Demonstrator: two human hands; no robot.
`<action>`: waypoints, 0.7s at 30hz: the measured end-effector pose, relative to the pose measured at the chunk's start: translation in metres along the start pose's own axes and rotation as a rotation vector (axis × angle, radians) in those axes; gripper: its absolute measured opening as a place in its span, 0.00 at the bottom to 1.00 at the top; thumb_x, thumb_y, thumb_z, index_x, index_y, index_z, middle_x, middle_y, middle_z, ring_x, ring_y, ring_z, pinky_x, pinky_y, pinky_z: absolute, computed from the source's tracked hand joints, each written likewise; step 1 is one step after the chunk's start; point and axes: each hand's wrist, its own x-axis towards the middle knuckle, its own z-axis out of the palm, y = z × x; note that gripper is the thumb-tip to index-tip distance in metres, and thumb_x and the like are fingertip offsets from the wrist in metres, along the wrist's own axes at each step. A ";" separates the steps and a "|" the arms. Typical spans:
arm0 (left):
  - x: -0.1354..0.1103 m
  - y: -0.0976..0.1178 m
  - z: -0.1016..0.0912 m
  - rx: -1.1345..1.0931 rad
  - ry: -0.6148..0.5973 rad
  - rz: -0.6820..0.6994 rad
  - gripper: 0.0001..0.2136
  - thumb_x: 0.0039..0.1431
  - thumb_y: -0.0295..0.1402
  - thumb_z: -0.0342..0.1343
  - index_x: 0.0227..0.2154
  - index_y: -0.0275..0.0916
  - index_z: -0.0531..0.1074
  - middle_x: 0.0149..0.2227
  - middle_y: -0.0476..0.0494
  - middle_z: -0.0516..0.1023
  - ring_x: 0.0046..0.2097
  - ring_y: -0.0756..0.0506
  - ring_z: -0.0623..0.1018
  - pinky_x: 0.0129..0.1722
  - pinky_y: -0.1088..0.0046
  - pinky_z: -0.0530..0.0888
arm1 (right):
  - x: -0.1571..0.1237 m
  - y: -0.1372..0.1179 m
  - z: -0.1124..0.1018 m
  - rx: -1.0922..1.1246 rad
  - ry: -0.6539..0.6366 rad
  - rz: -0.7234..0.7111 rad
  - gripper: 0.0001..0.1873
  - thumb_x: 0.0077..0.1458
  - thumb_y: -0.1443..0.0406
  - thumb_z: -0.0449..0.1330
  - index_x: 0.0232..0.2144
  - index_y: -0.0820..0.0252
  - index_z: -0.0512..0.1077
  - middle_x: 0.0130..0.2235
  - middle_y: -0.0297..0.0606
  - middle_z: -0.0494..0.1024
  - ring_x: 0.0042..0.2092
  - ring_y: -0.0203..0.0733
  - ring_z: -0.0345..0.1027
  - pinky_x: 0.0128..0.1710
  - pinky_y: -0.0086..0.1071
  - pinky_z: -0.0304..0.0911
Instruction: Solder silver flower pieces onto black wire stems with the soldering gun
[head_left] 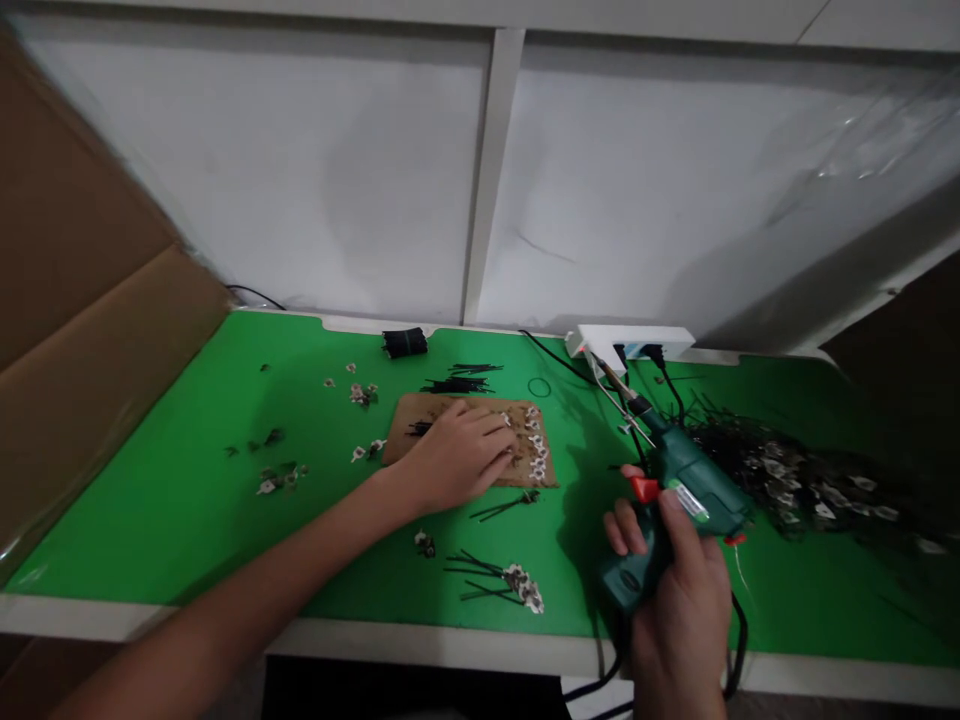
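As left fingers curl over brown board, metal parts lining it

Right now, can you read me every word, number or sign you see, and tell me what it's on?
I can't read any words or numbers here.
Pale sticker on the green soldering gun: any print is too small and blurred to read.
Oval badge low on the same tool: too small to read.
White power strip: I can't make out any writing on it.
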 end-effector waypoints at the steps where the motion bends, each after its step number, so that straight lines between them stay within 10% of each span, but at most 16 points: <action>1: 0.000 0.002 -0.001 -0.012 0.003 -0.008 0.08 0.69 0.30 0.49 0.40 0.37 0.74 0.42 0.42 0.79 0.44 0.43 0.75 0.44 0.64 0.62 | 0.000 0.000 0.000 -0.001 0.003 0.001 0.15 0.47 0.60 0.73 0.34 0.62 0.77 0.39 0.40 0.79 0.22 0.26 0.54 0.19 0.25 0.56; 16: 0.000 0.000 0.014 0.142 -0.001 0.109 0.09 0.71 0.30 0.49 0.37 0.35 0.72 0.39 0.42 0.75 0.44 0.42 0.73 0.48 0.67 0.69 | 0.004 0.001 0.000 0.000 0.014 -0.034 0.11 0.50 0.61 0.71 0.33 0.62 0.78 0.39 0.40 0.78 0.22 0.26 0.55 0.19 0.25 0.56; 21: 0.007 0.007 0.005 0.294 0.099 -0.022 0.21 0.68 0.45 0.55 0.52 0.31 0.67 0.50 0.34 0.74 0.49 0.38 0.72 0.48 0.62 0.67 | 0.001 -0.001 -0.002 -0.005 0.005 -0.030 0.11 0.51 0.61 0.71 0.34 0.62 0.78 0.36 0.39 0.77 0.23 0.27 0.55 0.20 0.25 0.56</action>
